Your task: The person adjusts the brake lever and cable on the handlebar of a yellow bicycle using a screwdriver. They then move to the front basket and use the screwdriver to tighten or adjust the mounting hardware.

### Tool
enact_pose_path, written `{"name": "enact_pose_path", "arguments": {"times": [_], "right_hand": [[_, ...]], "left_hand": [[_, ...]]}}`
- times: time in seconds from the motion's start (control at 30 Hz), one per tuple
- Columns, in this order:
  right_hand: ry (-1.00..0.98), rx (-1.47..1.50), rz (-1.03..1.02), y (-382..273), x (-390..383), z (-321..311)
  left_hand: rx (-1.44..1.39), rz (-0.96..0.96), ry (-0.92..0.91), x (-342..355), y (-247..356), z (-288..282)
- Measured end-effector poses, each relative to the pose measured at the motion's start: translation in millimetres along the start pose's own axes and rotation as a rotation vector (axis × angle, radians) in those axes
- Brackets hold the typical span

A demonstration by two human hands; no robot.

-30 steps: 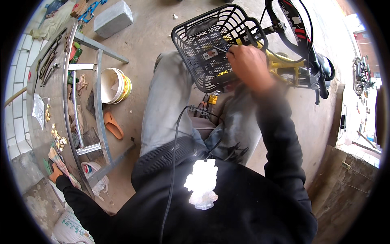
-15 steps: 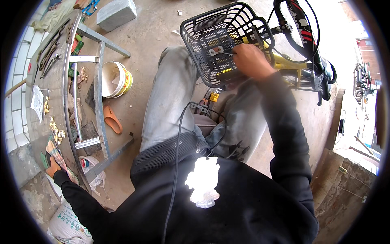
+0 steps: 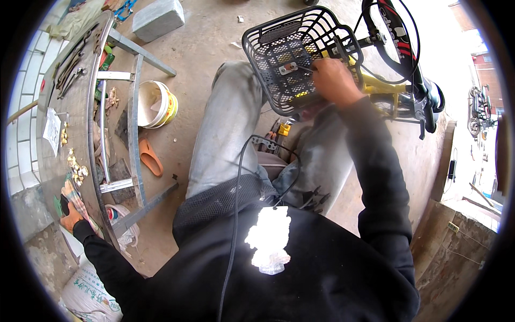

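Observation:
My right hand (image 3: pixel 335 80) is closed inside the black plastic basket (image 3: pixel 266 86) fixed to the front of a small bike. From its fingers a thin metal shaft (image 3: pixel 304 68) points at a small metal plate with bolts (image 3: pixel 287 68) on the basket's mesh. The rest of that tool is hidden in my fist. Far to the left, my left hand (image 3: pixel 71 218) is at the workbench (image 3: pixel 48 134), its fingers curled round a dark object (image 3: pixel 64 205). A checked cloth (image 3: pixel 78 199) lies beside it.
Pliers and wrenches (image 3: pixel 67 78) lie on the bench, with brass-coloured fittings (image 3: pixel 78 169) nearer me. A white-and-yellow bucket (image 3: pixel 161 104) and an orange slipper (image 3: pixel 150 157) are on the floor. A grey block (image 3: pixel 158 20) stands farther off. Tools (image 3: pixel 276 131) lie between my legs. A black cable (image 3: pixel 235 214) hangs before me.
My right hand has shifted slightly right, still in the basket with the metal shaft by the plate. My left hand is still at the bench. The view has moved slightly.

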State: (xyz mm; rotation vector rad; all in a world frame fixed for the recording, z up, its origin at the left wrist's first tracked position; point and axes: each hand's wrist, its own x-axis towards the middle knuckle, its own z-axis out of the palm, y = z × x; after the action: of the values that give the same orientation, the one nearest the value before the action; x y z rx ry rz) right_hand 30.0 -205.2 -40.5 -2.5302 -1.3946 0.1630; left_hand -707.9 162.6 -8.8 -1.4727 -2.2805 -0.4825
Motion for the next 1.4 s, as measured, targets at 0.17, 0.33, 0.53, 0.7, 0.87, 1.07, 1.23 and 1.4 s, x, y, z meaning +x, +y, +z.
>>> {"name": "enact_pose_path", "arguments": {"times": [0.17, 0.33, 0.53, 0.7, 0.87, 1.07, 1.23, 1.4], "right_hand": [[-0.002, 0.010, -0.045, 5.4, 0.5, 3.0], [-0.086, 0.009, -0.057, 9.2, 3.9, 12.2], [-0.019, -0.048, -0.175, 15.4, -11.7, -1.9], [-0.098, 0.017, -0.035, -1.9, -11.1, -13.1], [-0.060, 0.013, -0.078, -8.9, -10.8, -14.1], [-0.066, 0.005, -0.055, -7.3, -11.5, -14.0], [-0.027, -0.008, -0.088, 0.7, -12.2, -9.9], [-0.052, -0.007, -0.062, -1.3, -12.2, -11.3]], "left_hand": [[0.042, -0.025, -0.077, 4.5, -4.5, 1.7], [-0.069, 0.113, -0.119, 36.3, -70.8, 22.1], [-0.316, 0.294, 0.133, -31.5, 12.7, -14.9], [-0.147, 0.066, 0.103, -82.1, 71.5, -76.0], [-0.132, 0.192, 0.252, -91.3, 67.3, -80.0], [-0.151, 0.250, 0.305, -98.7, 75.6, -84.3], [-0.150, 0.325, 0.328, -101.2, 77.5, -84.7], [-0.127, 0.338, 0.321, -103.9, 78.7, -86.6]]}}
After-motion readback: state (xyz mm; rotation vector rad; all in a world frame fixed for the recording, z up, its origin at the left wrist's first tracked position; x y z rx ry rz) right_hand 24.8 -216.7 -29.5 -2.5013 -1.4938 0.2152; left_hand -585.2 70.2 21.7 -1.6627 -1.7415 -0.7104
